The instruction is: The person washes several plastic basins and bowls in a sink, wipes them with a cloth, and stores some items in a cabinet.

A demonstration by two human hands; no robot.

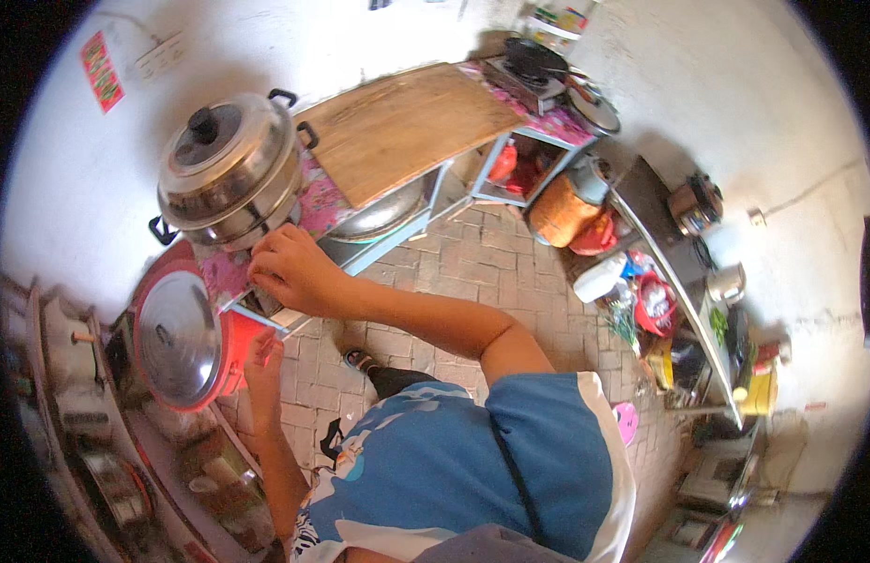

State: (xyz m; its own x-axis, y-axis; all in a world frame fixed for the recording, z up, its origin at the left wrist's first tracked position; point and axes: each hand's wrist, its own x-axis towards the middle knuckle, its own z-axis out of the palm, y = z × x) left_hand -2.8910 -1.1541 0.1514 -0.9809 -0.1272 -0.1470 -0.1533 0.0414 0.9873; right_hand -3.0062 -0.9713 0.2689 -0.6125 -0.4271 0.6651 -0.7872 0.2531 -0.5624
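Note:
A large stainless-steel steamer pot (231,172) with a domed lid and black handles stands at the counter's left end, on the pink floral covering (319,193). My right hand (287,271) is just below the pot, at the counter's front edge. Its fingers are curled, and whatever they may touch is hidden behind them. Lower down, my left hand (265,355) is beside a red plastic tub (238,345) topped by a round metal lid (178,331). Its fingers are partly bent, and I cannot make out anything held in them.
A wooden board (414,127) covers the counter's middle, near a stove with a black wok (537,60). Beneath the board sits a metal basin (382,211). Shelving (104,415) is at left; a table (678,281) with a cooker (695,204) stands at right.

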